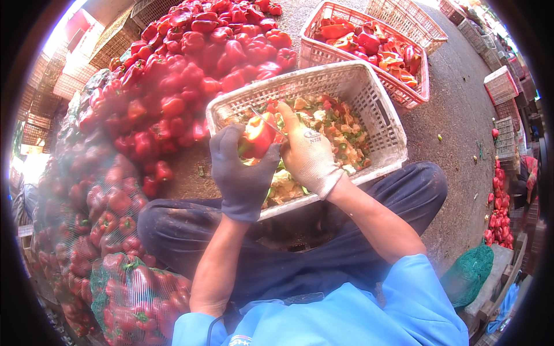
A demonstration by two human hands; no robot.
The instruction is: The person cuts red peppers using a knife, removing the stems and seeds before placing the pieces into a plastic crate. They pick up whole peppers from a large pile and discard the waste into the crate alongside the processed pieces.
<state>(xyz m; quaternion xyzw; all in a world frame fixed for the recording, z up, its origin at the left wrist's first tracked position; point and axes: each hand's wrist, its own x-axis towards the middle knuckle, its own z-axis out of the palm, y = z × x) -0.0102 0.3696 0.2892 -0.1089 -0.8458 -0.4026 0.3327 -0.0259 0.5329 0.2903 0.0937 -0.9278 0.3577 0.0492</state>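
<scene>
My left hand (242,173), in a dark glove, grips a cut red bell pepper (259,135) whose pale inside faces up. In a white glove, my right hand (309,151) is closed around a small knife, with the index finger stretched forward. The thin knife blade (265,117) points up and left, right by the pepper's cut side. Both hands are above a white plastic crate (383,162) between my knees. Pepper cores, seeds and green stems (346,142) cover its bottom. The knife's handle is hidden in my right hand.
A large heap of red bell peppers (181,82) lies ahead and left. Green mesh sacks of peppers (138,298) stand at my left. Beyond the white crate, a red crate (305,52) holds cut peppers. At the right are an empty-looking green sack (469,272) and more crates (504,86).
</scene>
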